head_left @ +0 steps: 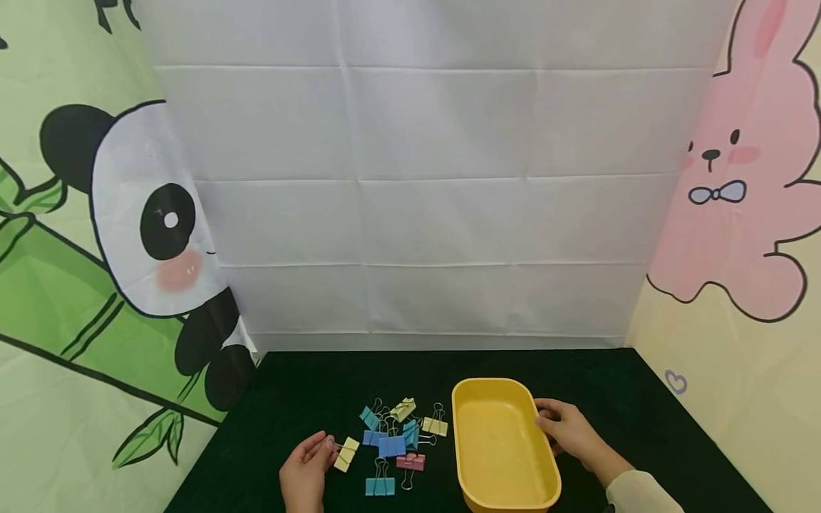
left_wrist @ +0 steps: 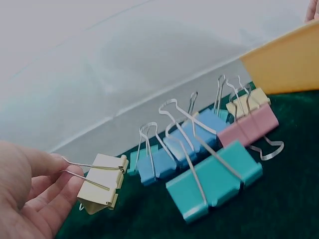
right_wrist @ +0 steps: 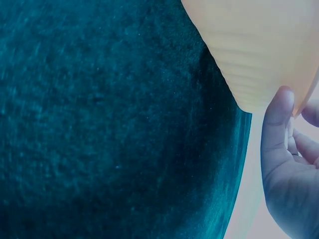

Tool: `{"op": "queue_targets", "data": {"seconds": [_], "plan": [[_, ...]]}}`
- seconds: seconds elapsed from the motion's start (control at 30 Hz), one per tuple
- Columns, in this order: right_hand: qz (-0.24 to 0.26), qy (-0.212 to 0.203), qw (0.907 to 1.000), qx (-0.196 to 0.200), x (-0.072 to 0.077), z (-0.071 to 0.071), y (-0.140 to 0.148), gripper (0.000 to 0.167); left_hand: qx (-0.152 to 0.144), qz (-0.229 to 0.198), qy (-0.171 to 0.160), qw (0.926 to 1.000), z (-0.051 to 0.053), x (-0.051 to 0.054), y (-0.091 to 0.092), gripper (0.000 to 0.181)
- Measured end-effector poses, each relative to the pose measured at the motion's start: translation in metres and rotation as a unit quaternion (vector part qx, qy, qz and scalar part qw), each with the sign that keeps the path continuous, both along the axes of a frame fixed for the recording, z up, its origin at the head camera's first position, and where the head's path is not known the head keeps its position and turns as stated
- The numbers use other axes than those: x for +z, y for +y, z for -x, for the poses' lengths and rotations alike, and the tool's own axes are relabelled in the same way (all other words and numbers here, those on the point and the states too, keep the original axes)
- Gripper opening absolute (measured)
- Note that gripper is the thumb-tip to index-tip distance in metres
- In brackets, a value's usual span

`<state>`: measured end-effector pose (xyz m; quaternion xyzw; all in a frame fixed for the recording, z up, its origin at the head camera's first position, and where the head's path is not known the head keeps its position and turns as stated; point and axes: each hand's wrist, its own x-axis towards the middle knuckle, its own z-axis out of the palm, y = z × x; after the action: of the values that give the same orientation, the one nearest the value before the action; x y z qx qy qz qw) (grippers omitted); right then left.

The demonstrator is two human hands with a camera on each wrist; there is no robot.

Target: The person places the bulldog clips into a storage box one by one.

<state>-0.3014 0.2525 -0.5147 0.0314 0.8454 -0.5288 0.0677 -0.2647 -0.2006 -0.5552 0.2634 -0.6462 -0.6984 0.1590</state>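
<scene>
My left hand (head_left: 306, 472) pinches a pale yellow binder clip (head_left: 346, 454) by a wire handle, between thumb and fingers. The left wrist view shows that clip (left_wrist: 103, 180) hanging from the fingertips, beside a cluster of other binder clips. Closest to the camera there is a large teal binder clip (left_wrist: 214, 180), with a pink binder clip (left_wrist: 249, 125) and blue binder clips (left_wrist: 157, 165) behind it. On the right, a yellow plastic tub (head_left: 503, 442) stands with its inside bare. My right hand (head_left: 573, 431) grips the tub's right rim, its thumb (right_wrist: 277, 119) against the wall.
Dark green cloth (head_left: 308, 385) covers the table. More yellow binder clips (head_left: 435, 427) lie at the back of the cluster, close to the tub's left side. A white curtain (head_left: 442, 214) hangs behind, with printed panda and rabbit cloths at the sides.
</scene>
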Motion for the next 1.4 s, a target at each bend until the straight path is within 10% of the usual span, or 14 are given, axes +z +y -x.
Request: {"op": "queue_targets", "data": {"seconds": [1.4], "plan": [[-0.006, 0.004, 0.9999, -0.008, -0.001, -0.003, -0.002, 0.043, -0.071, -0.025, 0.094, 0.9927, 0.024, 0.054, 0.065, 0.043]]}}
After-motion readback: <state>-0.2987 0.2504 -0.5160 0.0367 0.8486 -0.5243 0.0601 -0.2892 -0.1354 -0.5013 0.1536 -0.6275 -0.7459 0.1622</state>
